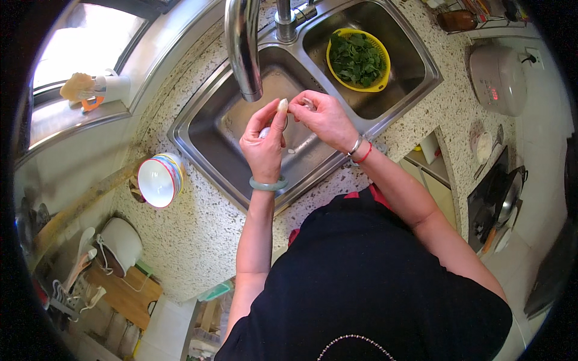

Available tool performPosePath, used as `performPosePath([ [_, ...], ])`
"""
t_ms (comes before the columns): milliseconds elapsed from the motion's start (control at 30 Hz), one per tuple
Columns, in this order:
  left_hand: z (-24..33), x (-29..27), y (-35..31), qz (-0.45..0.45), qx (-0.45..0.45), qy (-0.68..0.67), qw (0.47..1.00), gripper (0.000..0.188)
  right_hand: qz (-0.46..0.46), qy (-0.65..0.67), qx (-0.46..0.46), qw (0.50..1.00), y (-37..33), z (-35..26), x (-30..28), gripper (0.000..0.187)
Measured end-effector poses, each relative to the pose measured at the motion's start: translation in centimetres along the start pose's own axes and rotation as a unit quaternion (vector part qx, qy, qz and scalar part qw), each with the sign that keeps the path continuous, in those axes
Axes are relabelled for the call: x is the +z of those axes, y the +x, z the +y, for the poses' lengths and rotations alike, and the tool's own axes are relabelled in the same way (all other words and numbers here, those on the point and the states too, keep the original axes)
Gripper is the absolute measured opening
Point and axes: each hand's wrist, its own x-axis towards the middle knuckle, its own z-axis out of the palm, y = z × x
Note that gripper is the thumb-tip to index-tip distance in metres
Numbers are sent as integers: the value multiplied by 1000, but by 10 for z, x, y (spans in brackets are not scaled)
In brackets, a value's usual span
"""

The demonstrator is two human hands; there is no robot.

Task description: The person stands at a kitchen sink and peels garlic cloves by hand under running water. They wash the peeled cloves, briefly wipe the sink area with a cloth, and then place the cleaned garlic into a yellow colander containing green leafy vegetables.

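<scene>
Over the left sink basin (pixel 208 129), both my hands meet just below the faucet (pixel 244 60). My left hand (pixel 263 157) is closed, with a small white clove, seemingly garlic (pixel 282 106), pinched upright between thumb and forefinger. Another white piece (pixel 264 132) shows among its curled fingers. At the clove's right side, my right hand (pixel 331 123) pinches with thumb and forefinger. A pale, shiny bit (pixel 309 104) sticks out between its fingers; its kind is unclear. One small white scrap (pixel 291 151) lies on the basin floor.
In the right basin sits a yellow basket (pixel 378 88) of leafy greens (pixel 356 57). A white-lined bowl (pixel 158 182) stands on the speckled counter at left. A rice cooker (pixel 497 81) and a stove with a pan (pixel 510 195) are at right. A cutting board (pixel 123 292) is lower left.
</scene>
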Motion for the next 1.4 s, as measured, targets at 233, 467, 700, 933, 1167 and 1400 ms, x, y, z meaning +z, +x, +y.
performPosePath([
  [233,-2,-8,1,-26,-52,-62,996,24,46,-106,-77,990,-1,-5,5,19],
  [467,-1,-14,4,-75,-90,-171,978,26,47,-53,-50,996,0,-1,1,18],
  [700,-4,-10,5,-60,-66,-85,992,28,12,-43,-42,998,1,2,2,20],
  [933,-3,-9,1,-65,-4,28,997,26,24,-103,-91,990,7,4,10,28],
  [1167,8,-16,15,-67,-51,-147,986,19,-89,179,36,979,14,-16,11,19],
  [1400,10,-16,21,-113,-84,-221,965,16,-132,271,87,949,20,-22,8,15],
])
